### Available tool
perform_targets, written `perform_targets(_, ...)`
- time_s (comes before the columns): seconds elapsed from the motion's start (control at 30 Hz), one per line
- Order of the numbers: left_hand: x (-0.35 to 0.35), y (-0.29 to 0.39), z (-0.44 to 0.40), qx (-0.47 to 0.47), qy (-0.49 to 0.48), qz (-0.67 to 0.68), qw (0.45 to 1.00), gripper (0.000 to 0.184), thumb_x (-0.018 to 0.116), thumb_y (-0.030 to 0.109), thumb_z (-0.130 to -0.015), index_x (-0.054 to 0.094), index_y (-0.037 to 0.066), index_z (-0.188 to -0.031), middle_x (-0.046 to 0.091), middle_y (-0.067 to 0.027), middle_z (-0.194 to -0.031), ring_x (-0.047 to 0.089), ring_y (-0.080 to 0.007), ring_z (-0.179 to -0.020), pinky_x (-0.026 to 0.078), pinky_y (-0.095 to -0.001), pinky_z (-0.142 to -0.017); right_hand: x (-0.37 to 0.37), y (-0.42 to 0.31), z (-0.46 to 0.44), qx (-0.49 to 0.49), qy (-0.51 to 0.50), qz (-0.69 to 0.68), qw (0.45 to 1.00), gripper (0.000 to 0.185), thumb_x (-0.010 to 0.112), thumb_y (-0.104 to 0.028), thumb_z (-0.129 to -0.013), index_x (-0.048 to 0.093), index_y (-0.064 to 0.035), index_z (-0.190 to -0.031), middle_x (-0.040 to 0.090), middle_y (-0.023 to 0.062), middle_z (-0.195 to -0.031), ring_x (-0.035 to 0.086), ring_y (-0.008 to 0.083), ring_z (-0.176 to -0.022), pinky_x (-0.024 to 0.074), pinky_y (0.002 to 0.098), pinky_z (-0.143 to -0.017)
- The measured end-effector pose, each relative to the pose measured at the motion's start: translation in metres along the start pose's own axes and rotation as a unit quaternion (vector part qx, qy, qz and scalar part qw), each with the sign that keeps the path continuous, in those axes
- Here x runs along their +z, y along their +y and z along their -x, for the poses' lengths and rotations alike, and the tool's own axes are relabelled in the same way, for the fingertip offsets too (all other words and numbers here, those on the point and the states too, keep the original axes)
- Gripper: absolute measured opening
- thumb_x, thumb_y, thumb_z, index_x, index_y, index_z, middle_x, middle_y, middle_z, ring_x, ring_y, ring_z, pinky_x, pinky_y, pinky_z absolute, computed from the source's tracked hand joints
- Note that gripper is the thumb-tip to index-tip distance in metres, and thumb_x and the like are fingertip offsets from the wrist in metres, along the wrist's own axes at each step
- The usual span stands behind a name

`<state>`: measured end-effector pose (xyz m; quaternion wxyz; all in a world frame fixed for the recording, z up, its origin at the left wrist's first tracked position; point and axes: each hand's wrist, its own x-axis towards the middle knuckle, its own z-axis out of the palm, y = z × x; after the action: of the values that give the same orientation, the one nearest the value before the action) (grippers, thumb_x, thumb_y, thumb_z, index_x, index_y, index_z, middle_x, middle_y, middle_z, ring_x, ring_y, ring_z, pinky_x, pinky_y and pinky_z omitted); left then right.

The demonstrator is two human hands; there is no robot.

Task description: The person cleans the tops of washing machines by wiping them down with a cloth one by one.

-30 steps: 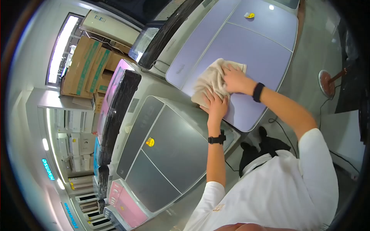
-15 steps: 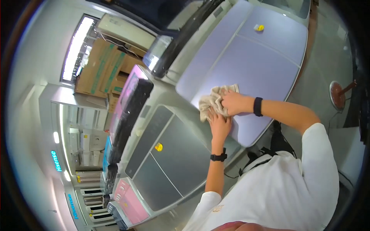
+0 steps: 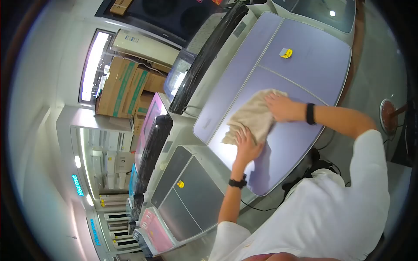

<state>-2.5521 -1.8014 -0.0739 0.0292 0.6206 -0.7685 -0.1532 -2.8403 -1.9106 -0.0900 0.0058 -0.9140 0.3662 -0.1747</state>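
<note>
Left hand's (image 3: 248, 147) fingers spread on the cloth (image 3: 253, 114), right hand's (image 3: 283, 108) over its edge (can't tell if pinching), cloth lying on the purple lid (image 3: 300, 78), apart from the yellow sticker (image 3: 287, 54): looks like wiping, next stroke calls for flat cloth, even pressure.

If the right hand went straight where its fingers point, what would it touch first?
The right hand would likely meet more of the beige cloth first, then bare purple lid, though depth is hard to judge.
</note>
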Motion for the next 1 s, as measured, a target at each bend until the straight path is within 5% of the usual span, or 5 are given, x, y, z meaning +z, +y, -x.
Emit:
perform_targets(0.23,0.003,-0.056,-0.084,0.051,-0.078,-0.069,0.993,0.099,0.067,0.049,-0.097,0.017,0.003,-0.169,0.009,-0.0317,-0.174,0.008,-0.0627,-0.156,0.018,-0.0773,-0.12,-0.042,0.055,-0.009,0.12,-0.142,-0.203,0.961,0.037,0.063,-0.014,-0.087,0.074,0.0105,-0.112,0.053,0.0272,-0.151,0.051,0.0389,-0.14,0.0448,0.0503,-0.114)
perform_targets(0.4,-0.024,-0.009,-0.163,-0.033,-0.017,-0.069,0.997,0.095,0.062,0.049,-0.1,0.016,0.003,-0.169,0.009,-0.0347,-0.172,0.01,-0.0643,-0.154,0.017,-0.0771,-0.12,0.0,0.103,-0.104,0.109,-0.008,-0.118,0.987,0.037,0.067,-0.029,-0.086,0.081,-0.001,-0.107,0.049,0.0202,-0.16,0.043,0.0393,-0.148,0.0355,0.0517,-0.121)
perform_targets(0.5,-0.058,0.032,-0.191,0.001,-0.218,-0.306,0.927,0.085,0.06,0.048,-0.102,0.023,0.009,-0.168,0.011,-0.0376,-0.17,0.011,-0.0672,-0.153,0.013,-0.08,-0.119,0.031,0.11,-0.148,0.189,0.046,-0.123,0.973,0.04,0.07,-0.034,-0.082,0.083,-0.0055,-0.106,0.045,0.0188,-0.164,0.04,0.0393,-0.15,0.0323,0.0572,-0.121)
perform_targets(0.87,-0.012,0.062,-0.141,-0.031,-0.017,-0.031,0.999,0.088,0.057,0.051,-0.1,0.029,-0.004,-0.163,0.015,-0.0491,-0.162,0.002,-0.0749,-0.148,0.002,-0.0833,-0.116,-0.063,0.077,-0.062,0.008,-0.188,-0.153,0.97,0.047,0.074,-0.032,-0.08,0.075,-0.0011,-0.116,0.057,0.0219,-0.146,0.045,0.0432,-0.144,0.0333,0.0564,-0.119)
perform_targets(1.0,0.035,0.082,-0.068,0.096,-0.044,-0.149,0.983,0.116,0.07,0.064,-0.087,0.019,0.0,-0.168,0.016,-0.0316,-0.173,0.01,-0.064,-0.155,0.012,-0.0869,-0.11,-0.073,0.058,0.067,-0.061,-0.128,-0.114,0.983,0.048,0.067,-0.015,-0.086,0.065,-0.0024,-0.132,0.055,0.0197,-0.151,0.046,0.0454,-0.145,0.0391,0.0565,-0.116)
